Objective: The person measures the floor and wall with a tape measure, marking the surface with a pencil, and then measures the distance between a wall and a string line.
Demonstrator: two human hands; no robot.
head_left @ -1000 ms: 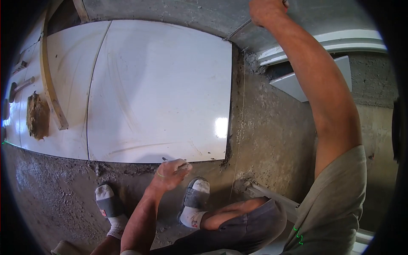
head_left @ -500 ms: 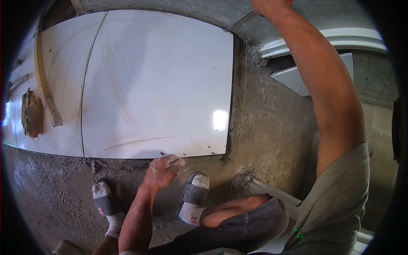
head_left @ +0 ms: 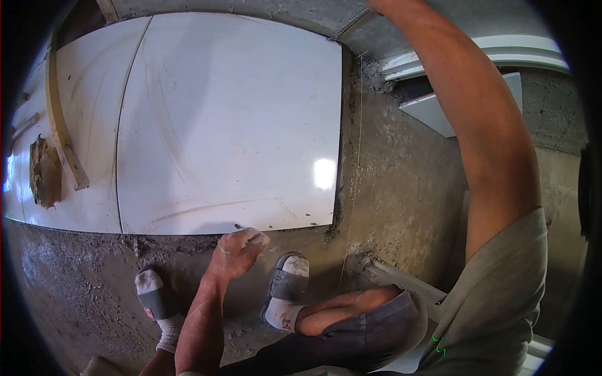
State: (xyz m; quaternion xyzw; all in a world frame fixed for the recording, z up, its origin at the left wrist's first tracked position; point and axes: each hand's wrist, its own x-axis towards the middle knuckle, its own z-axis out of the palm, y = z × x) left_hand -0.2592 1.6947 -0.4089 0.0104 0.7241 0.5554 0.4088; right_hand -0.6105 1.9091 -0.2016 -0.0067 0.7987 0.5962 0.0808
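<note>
Along the near edge of the large white tile [head_left: 232,125], I have the left hand [head_left: 243,250] curled shut at knuckle level, fingers dusty; can't tell from my end if something sits inside it, or if it touches the edge. Right hand [head_left: 384,5]: mostly cut off by the top of my view, arm stretched past the tile's far right corner. Grip there: can't tell. A dark cord-like line [head_left: 351,24] runs from that corner towards it.

Large tile lies flat, its left edge against a second white tile [head_left: 94,106], narrow joint between. On that one: wooden strip [head_left: 61,125], rough brown chunk [head_left: 45,172] just beside it, a handled tool [head_left: 24,127] at the far left.

Progress, my judgement: the white surface looks laid as far as the large tile's right edge, seam fairly even, so placing reads as mostly done here. Smears and a few dark specks [head_left: 271,227] near the front edge; not wiped clean. Right of it, a thin string [head_left: 358,150] crosses bare grey floor [head_left: 401,194], uncovered, so that side looks left over. Angled white piece [head_left: 436,116] sits apart, below the white frame [head_left: 520,51], not joined to the laid surface.
</note>
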